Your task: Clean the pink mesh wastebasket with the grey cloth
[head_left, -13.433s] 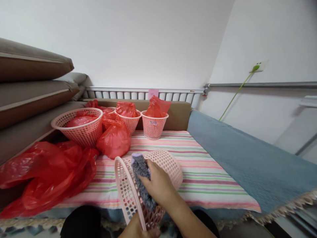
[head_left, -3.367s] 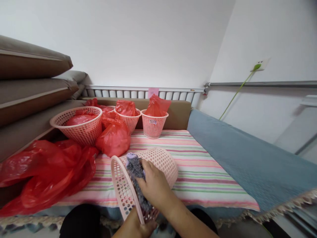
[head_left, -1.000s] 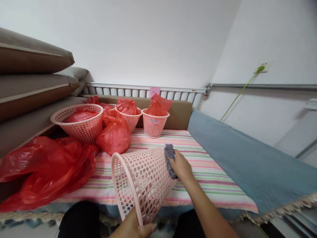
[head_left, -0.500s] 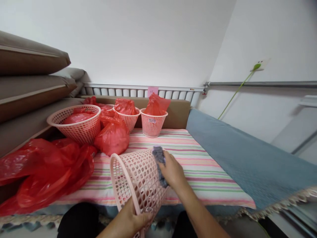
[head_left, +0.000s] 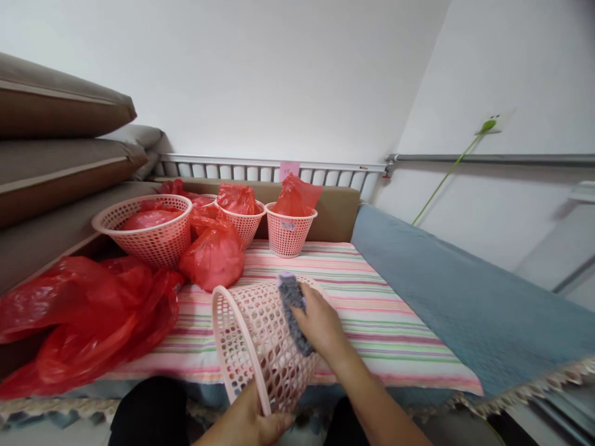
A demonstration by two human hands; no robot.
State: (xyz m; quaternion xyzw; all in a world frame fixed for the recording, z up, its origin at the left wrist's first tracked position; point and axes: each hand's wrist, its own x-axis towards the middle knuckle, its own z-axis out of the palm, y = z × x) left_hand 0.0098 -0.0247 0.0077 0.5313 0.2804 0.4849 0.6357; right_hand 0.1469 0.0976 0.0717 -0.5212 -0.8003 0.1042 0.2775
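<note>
A pale pink plastic basket (head_left: pixel 260 316) with round holes lies tilted on its side in front of me, its mouth facing left. My left hand (head_left: pixel 248 418) grips its rim at the near lower edge, the thumb outside and the other fingers hidden within. In my right hand (head_left: pixel 320 322) is a grey fuzzy cloth (head_left: pixel 294 313), pressed against the outer wall of the basket near its base. Under the basket, a striped cloth (head_left: pixel 372 310) covers the seat.
Pink baskets (head_left: pixel 290 238) with red plastic bags stand along the back and left. A knotted red bag (head_left: pixel 214 254) sits beside them, and a loose red bag (head_left: pixel 93 316) spreads at the left. Stacked cushions (head_left: pixel 56 161) rise far left; a blue-covered armrest (head_left: pixel 455 279) borders the right.
My right hand and the grey cloth have slid a little left along the basket's wall, towards its mouth. The basket has shifted slightly right in view, still held by my left hand.
</note>
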